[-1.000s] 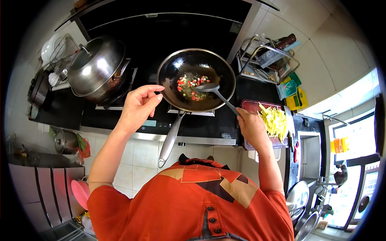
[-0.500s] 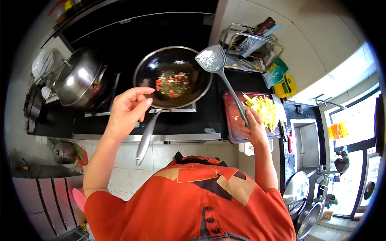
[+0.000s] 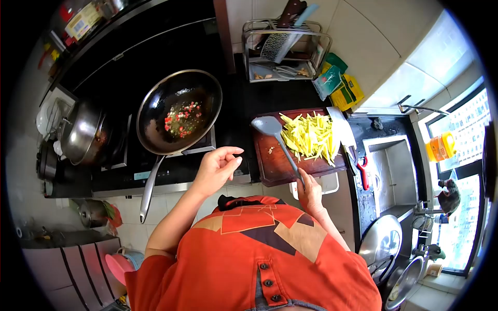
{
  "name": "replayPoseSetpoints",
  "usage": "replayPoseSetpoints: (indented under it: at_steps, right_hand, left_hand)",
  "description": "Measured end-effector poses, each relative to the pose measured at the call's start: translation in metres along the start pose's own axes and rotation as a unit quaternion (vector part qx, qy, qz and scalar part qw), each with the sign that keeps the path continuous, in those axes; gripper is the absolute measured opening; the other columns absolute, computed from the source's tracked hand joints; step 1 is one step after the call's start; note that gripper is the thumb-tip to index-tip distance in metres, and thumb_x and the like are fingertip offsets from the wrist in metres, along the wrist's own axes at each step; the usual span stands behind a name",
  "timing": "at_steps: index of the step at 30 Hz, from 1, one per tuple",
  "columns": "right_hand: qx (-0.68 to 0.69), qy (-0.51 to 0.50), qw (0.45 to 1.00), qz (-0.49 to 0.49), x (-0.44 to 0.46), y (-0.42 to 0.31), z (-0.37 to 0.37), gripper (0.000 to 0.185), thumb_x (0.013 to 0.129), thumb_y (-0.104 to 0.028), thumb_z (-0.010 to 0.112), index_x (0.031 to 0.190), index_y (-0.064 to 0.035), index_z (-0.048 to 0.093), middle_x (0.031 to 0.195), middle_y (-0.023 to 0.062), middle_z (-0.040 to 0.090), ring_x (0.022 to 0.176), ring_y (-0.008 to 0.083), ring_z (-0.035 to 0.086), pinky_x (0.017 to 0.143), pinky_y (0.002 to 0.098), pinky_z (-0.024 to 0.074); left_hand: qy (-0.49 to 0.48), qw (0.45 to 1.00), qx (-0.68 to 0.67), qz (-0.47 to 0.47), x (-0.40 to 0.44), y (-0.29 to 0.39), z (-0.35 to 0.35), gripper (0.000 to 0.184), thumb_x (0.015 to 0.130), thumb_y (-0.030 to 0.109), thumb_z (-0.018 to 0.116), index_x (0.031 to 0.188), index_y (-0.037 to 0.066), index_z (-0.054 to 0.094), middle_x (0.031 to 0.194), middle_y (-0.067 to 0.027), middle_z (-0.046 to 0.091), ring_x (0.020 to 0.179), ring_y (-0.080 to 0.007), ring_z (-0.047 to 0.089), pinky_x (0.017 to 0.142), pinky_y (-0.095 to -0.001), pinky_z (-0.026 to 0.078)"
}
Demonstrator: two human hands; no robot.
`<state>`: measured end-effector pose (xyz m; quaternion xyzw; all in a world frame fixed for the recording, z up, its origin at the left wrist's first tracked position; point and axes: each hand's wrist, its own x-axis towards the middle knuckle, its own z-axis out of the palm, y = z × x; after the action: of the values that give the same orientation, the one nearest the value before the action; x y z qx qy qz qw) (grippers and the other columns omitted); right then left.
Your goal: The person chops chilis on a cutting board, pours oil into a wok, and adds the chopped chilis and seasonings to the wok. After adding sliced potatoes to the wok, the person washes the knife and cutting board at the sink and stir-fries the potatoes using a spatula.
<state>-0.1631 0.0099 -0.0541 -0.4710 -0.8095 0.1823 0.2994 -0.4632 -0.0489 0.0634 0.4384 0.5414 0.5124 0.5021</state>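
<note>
My right hand (image 3: 310, 194) is wrapped round the handle of a grey spatula (image 3: 267, 126), whose head is over the left part of a reddish-brown cutting board (image 3: 267, 163). Beside the spatula, a pile of yellow-green strips (image 3: 309, 136) lies on the board. My left hand (image 3: 218, 170) hovers left of the board with fingers curled and thumb near the index finger; whether anything is between them cannot be made out. Further left, a dark wok (image 3: 199, 106) on the stove holds chopped red and pale bits (image 3: 181, 119) in oil.
A lidded steel pot (image 3: 80, 132) stands at the left. Behind the board is a wire rack (image 3: 285, 49) with knives and a grater, beside yellow and green packets (image 3: 346, 93). A cleaver (image 3: 341, 128), red-handled scissors (image 3: 364, 173) and a sink (image 3: 391, 176) are at the right.
The spatula has left the wok and moved right, over the board. My left hand has moved from beside the wok toward the board. The view has turned to the right.
</note>
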Motion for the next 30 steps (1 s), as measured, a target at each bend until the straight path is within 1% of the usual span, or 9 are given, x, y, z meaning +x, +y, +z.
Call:
replayPoseSetpoints:
  at_steps: [5, 11, 14, 16, 19, 23, 26, 29, 30]
  right_hand:
    - [-0.093, -0.012, 0.996, -0.014, -0.012, 0.016, 0.020, 0.042, 0.085, -0.017, 0.063, 0.125, -0.0105, 0.053, 0.081, 0.0102, 0.055, 0.067, 0.0304, 0.061, 0.056, 0.0413, 0.0513]
    - [-0.106, 0.010, 0.994, 0.001, -0.006, -0.004, 0.001, 0.033, 0.082, -0.018, 0.067, 0.112, -0.0061, 0.060, 0.086, 0.0104, 0.057, 0.079, 0.0292, 0.060, 0.065, 0.0403, 0.0506]
    - [-0.088, 0.150, 0.985, 0.012, 0.015, 0.018, -0.032, 0.019, 0.080, -0.012, 0.068, 0.098, -0.0059, 0.064, 0.085, 0.0120, 0.060, 0.077, 0.0308, 0.061, 0.067, 0.0394, 0.0511]
    - [-0.190, 0.197, 0.958, 0.088, 0.028, 0.061, -0.053, 0.017, 0.082, -0.012, 0.063, 0.098, -0.0087, 0.061, 0.091, 0.0125, 0.058, 0.079, 0.0324, 0.060, 0.067, 0.0412, 0.0511]
    - [-0.319, 0.102, 0.930, 0.152, 0.045, 0.106, -0.080, 0.043, 0.081, -0.014, 0.062, 0.122, -0.0036, 0.054, 0.104, 0.0180, 0.058, 0.103, 0.0349, 0.054, 0.085, 0.0426, 0.0456]
    - [-0.317, -0.018, 0.928, 0.193, 0.063, 0.134, -0.085, 0.051, 0.078, -0.009, 0.061, 0.127, -0.0043, 0.049, 0.105, 0.0197, 0.058, 0.103, 0.0362, 0.056, 0.087, 0.0431, 0.0463]
    - [-0.286, -0.074, 0.936, 0.189, 0.074, 0.159, -0.083, 0.065, 0.075, -0.003, 0.056, 0.138, -0.0063, 0.040, 0.106, 0.0214, 0.058, 0.102, 0.0372, 0.057, 0.088, 0.0434, 0.0469]
    - [-0.293, -0.110, 0.930, 0.195, 0.087, 0.152, -0.083, 0.078, 0.069, -0.001, 0.055, 0.144, -0.0063, 0.033, 0.113, 0.0264, 0.055, 0.103, 0.0399, 0.056, 0.087, 0.0433, 0.0494]
    - [-0.281, -0.098, 0.935, 0.191, 0.089, 0.152, -0.082, 0.078, 0.068, 0.000, 0.055, 0.143, -0.0058, 0.033, 0.110, 0.0264, 0.056, 0.100, 0.0408, 0.058, 0.086, 0.0446, 0.0487]
  left_hand:
    - [-0.019, 0.998, 0.045, -0.030, 0.024, -0.021, 0.008, 0.022, 0.091, 0.009, 0.061, 0.111, 0.000, 0.061, 0.072, 0.0023, 0.055, 0.054, -0.0028, 0.049, 0.049, -0.0183, 0.042]
    - [-0.049, 0.995, 0.064, -0.059, 0.043, -0.041, 0.023, 0.021, 0.090, 0.009, 0.062, 0.109, -0.001, 0.062, 0.069, 0.0017, 0.056, 0.053, -0.0034, 0.050, 0.048, -0.0198, 0.042]
    - [-0.066, 0.992, 0.090, -0.064, 0.046, -0.061, 0.028, 0.020, 0.089, 0.011, 0.063, 0.106, -0.001, 0.063, 0.067, -0.0003, 0.059, 0.051, -0.0049, 0.052, 0.046, -0.0214, 0.043]
    - [-0.078, 0.986, 0.133, -0.062, 0.048, -0.076, 0.033, 0.020, 0.088, 0.013, 0.065, 0.102, -0.001, 0.065, 0.065, -0.0022, 0.062, 0.049, -0.0064, 0.055, 0.044, -0.0224, 0.043]
    - [-0.108, 0.959, 0.259, -0.050, 0.052, -0.080, 0.045, 0.023, 0.088, 0.013, 0.064, 0.106, -0.002, 0.063, 0.072, -0.0028, 0.064, 0.055, -0.0060, 0.057, 0.048, -0.0220, 0.047]
    - [-0.122, 0.958, 0.250, -0.064, 0.059, -0.087, 0.060, 0.026, 0.087, 0.014, 0.065, 0.108, -0.002, 0.063, 0.075, -0.0052, 0.066, 0.057, -0.0084, 0.061, 0.051, -0.0240, 0.050]
    - [-0.096, 0.956, 0.278, -0.001, 0.069, -0.083, 0.077, 0.028, 0.086, 0.012, 0.065, 0.110, -0.002, 0.061, 0.078, -0.0084, 0.067, 0.065, -0.0135, 0.066, 0.059, -0.0272, 0.053]
    - [-0.071, 0.957, 0.269, 0.083, 0.091, -0.083, 0.100, 0.041, 0.085, 0.013, 0.066, 0.121, -0.002, 0.054, 0.108, -0.0174, 0.062, 0.084, -0.0228, 0.067, 0.068, -0.0304, 0.055]
    - [-0.063, 0.935, 0.330, 0.111, 0.100, -0.083, 0.108, 0.049, 0.085, 0.017, 0.066, 0.127, -0.002, 0.049, 0.121, -0.0214, 0.055, 0.102, -0.0302, 0.062, 0.081, -0.0365, 0.054]
